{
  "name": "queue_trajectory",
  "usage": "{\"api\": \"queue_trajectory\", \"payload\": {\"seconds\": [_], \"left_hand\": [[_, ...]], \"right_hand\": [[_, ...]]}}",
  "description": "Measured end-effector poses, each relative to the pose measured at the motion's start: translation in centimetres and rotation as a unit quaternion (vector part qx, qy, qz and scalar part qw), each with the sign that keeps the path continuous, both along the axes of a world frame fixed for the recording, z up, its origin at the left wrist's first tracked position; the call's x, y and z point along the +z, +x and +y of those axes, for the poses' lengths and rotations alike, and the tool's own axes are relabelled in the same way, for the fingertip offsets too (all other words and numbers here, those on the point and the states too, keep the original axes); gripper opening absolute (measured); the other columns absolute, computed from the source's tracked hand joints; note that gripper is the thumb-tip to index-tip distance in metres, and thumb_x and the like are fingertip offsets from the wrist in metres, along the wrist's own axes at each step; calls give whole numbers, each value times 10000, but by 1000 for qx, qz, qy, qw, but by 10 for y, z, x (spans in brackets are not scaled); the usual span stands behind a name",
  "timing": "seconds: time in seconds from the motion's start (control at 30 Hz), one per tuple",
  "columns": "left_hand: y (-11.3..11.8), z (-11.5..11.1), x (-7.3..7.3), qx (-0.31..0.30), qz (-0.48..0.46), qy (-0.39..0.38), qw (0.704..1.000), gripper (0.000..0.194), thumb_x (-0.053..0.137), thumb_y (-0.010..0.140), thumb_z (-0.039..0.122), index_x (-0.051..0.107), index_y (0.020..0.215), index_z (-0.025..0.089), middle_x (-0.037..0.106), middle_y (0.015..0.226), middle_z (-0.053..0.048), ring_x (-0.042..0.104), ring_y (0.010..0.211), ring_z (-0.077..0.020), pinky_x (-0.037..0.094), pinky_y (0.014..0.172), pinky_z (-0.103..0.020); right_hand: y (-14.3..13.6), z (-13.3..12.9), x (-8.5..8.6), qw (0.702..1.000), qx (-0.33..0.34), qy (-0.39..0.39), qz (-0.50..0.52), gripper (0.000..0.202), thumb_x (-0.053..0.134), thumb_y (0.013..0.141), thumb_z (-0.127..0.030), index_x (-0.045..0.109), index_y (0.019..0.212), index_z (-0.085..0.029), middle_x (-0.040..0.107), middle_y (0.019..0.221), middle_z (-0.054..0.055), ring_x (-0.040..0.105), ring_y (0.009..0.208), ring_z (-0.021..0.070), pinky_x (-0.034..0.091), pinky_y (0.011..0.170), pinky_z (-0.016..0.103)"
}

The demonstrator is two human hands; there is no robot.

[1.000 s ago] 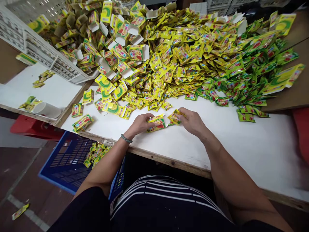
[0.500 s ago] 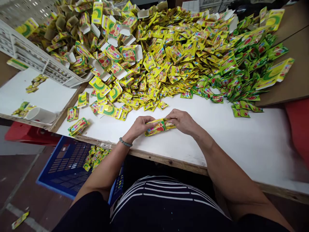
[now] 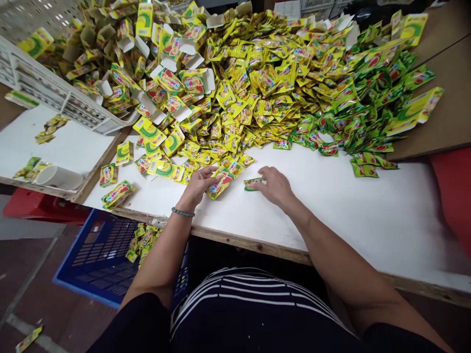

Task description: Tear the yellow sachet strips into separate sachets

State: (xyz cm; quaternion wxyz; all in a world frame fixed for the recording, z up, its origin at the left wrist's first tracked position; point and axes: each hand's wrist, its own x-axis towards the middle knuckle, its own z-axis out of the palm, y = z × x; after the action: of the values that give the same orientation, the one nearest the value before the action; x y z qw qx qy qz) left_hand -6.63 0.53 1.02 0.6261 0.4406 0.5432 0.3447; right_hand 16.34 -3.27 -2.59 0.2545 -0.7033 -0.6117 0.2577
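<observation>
My left hand (image 3: 198, 186) grips a small yellow-and-green carton (image 3: 221, 184) with a watermelon print, tilted up to the right over the table front. Yellow shows at its upper right end, but whether that is a flap or packets I cannot tell. A little to the right, my right hand (image 3: 275, 186) has its thumb and fingers around the end of a small green packet (image 3: 252, 185), low over the white tabletop (image 3: 331, 206). A gap separates the two hands. Beyond them lies a heap of yellow packets (image 3: 265, 81), with green packets (image 3: 368, 108) on its right.
Open cartons (image 3: 169, 81) pile up at the back left beside a white plastic crate (image 3: 73, 100). A filled carton (image 3: 117, 195) rests near the table edge. Below stands a blue crate (image 3: 91, 260) with packets inside. Cardboard (image 3: 441, 117) borders the right, a white cup (image 3: 61, 176) the left.
My hands have moved apart. The left has shifted left and tilted the carton up; the right has come off the carton and is now at a green packet.
</observation>
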Motion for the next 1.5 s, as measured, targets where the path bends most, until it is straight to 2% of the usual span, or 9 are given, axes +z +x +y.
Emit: {"api": "queue_trajectory", "payload": {"seconds": [0.23,0.37,0.47,0.57,0.8,1.0,1.13,1.3,1.5], "left_hand": [[4,-6,-12,-9,-44,-28,999,575,905,501,332,673,990,137,753,837,-37,698,715,-155,545,729,-283],[2,-8,-13,-24,-31,-33,999,575,911,483,343,661,957,134,746,814,-34,686,686,-152,538,688,-274],[3,-10,-13,-61,-10,-39,997,555,909,499,348,669,949,131,748,830,-45,679,695,-158,530,679,-274],[8,-11,-13,-93,-16,-46,994,534,903,524,353,679,954,128,748,843,-46,670,698,-150,523,692,-271],[12,-13,-9,-140,-77,-48,986,505,889,581,341,686,982,110,745,894,-57,668,722,-131,511,713,-251],[19,-15,-12,-145,-111,-81,980,531,909,550,305,688,988,102,752,890,-68,681,735,-136,517,734,-257],[22,-14,-14,-126,-118,-109,979,567,929,493,260,715,994,102,758,851,-65,686,718,-143,523,748,-272],[20,-14,-9,-81,-139,-119,980,508,925,492,237,742,943,93,757,798,-60,675,654,-131,523,675,-243],[19,-14,-6,-101,-150,-104,978,513,919,508,212,749,980,99,768,845,-79,690,672,-133,536,662,-226]], "right_hand": [[-8,-6,-12,998,56,10,-28,271,759,711,-311,517,804,-233,618,875,62,577,877,264,445,713,358],[8,-2,-6,987,28,-9,160,315,737,717,-470,532,803,-246,592,680,-15,567,671,196,446,615,322],[11,1,0,944,-5,10,330,372,697,719,-558,571,869,-242,606,721,-14,582,670,173,473,599,309],[0,2,4,920,6,39,390,435,760,647,-535,578,909,-239,583,734,-27,575,682,155,494,627,301],[-19,4,0,920,-66,94,375,479,805,574,-526,532,838,-234,603,759,-14,583,718,165,516,704,329],[-32,-2,-1,943,-58,133,300,352,756,668,-469,558,839,-234,635,766,-13,604,737,182,494,725,344],[-33,-3,0,938,-68,121,317,384,760,661,-486,575,873,-225,643,783,-4,615,736,183,505,720,348],[-18,0,5,937,13,61,343,476,795,618,-510,641,950,-206,686,857,27,617,727,180,517,676,339],[-20,-1,9,954,-43,126,269,398,748,668,-536,625,861,-211,692,814,29,616,727,186,513,703,341]]}}
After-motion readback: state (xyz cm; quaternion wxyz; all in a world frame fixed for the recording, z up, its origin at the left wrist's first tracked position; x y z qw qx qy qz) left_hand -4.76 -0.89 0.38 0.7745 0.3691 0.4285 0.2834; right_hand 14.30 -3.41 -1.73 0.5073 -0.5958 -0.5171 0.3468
